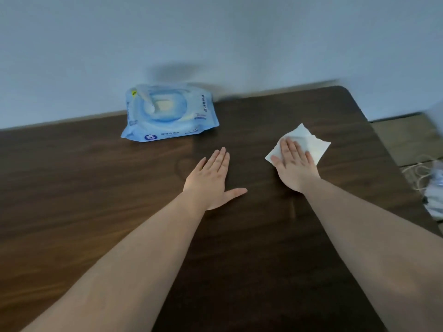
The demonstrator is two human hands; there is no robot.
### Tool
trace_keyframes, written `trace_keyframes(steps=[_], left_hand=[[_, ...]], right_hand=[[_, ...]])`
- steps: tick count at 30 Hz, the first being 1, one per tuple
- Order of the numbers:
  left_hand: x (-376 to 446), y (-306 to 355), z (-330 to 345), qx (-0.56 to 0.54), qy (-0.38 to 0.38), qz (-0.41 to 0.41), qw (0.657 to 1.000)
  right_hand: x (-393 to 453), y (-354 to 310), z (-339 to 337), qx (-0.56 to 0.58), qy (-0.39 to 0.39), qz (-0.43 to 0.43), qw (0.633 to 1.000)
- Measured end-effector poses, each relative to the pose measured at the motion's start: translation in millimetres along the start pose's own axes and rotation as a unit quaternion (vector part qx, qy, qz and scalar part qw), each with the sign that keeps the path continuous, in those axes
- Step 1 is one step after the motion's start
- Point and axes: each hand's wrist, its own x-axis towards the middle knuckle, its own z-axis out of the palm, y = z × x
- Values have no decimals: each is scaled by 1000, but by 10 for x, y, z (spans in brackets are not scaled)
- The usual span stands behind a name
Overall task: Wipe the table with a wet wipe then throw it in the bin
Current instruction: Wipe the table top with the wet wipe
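A white wet wipe [311, 142] lies spread on the dark wooden table [96, 188], right of centre. My right hand [293, 165] presses flat on the wipe's near left part, fingers together and pointing away from me. My left hand [212, 178] rests flat on the bare wood in the middle, palm down, thumb out to the right, holding nothing. A light blue pack of wet wipes [167, 113] lies at the table's far edge against the wall, its flap lifted.
A pale wall [215, 44] runs behind the table. The table's rounded far right corner [345, 91] meets a strip of floor [407, 137]. Beyond the right edge lies a blurred whitish bag or bundle with strings [431, 188].
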Motion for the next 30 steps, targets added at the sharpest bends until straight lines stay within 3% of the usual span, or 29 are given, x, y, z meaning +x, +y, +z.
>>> trace_keyframes(steps=[10,17,23,30], left_hand=[[377,342,39,15,-50,-17,998],[377,381,40,19,-43,-26,999],[92,237,64,-22,-29,-37,999],[-911,-711,240,-65,-10,-159,985]], right_hand=[[151,1109,-266,33,26,107,993],[105,1165,-280,43,25,127,991],[-76,483,-117,17,-10,44,999],[-328,-1242,234,-41,-48,-157,986]])
